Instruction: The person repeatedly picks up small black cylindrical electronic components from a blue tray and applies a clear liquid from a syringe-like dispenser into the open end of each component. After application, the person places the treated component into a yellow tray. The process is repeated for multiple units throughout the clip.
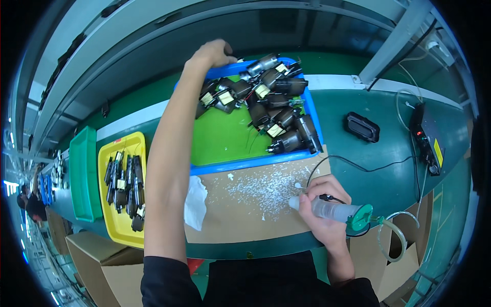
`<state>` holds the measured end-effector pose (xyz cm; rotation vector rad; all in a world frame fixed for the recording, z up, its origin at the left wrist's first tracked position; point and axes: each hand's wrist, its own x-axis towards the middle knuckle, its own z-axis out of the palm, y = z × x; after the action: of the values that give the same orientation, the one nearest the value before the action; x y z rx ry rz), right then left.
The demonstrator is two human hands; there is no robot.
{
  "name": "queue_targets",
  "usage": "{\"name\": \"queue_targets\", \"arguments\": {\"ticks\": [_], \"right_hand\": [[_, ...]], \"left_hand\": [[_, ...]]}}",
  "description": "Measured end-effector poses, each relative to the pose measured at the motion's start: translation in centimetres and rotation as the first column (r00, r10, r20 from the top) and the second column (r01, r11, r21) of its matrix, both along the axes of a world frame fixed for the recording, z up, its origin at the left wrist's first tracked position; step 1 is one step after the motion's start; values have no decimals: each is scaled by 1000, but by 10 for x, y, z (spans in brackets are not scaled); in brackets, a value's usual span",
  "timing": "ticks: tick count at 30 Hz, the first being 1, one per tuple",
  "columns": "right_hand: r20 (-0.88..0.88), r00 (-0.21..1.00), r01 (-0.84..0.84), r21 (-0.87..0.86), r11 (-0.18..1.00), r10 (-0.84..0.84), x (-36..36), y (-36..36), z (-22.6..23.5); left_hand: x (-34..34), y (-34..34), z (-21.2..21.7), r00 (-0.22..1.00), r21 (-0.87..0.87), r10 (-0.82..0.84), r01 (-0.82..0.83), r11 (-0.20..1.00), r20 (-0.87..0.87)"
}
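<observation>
My right hand (325, 210) is wrapped around a translucent glue syringe (331, 210) with a green cap. Its pale tip points left over a brown cardboard sheet (225, 225) strewn with small white specks. A clear hose runs from the cap. My left hand (210, 55) reaches over the far left rim of a blue tray (240, 165), fingers bent; what they hold, if anything, is hidden. Dark cylindrical parts with pale yellow labels and thin wires, like small motors (276, 102), are heaped at the tray's far and right sides on its green bottom.
Left of the tray are a yellow tray (120, 233) of similar dark parts and a green tray (84, 174). A white cloth (195, 203) lies beside my left forearm. To the right are a black oval case (362, 127), a black box with a red light (425, 138), and loose cables.
</observation>
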<state>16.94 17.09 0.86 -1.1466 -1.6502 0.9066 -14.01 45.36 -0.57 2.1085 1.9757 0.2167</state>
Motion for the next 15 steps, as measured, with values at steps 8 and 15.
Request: {"name": "queue_targets", "arguments": {"ticks": [8, 15], "right_hand": [[-26, 1000, 15, -6, 1000, -15, 4, 0, -4], [-24, 1000, 0, 56, 998, 1, -1, -3, -3]], "left_hand": [[-4, 29, -27, 999, -141, -28, 33, 989, 35], [-45, -31, -5, 751, 236, 54, -274, 932, 658]]}}
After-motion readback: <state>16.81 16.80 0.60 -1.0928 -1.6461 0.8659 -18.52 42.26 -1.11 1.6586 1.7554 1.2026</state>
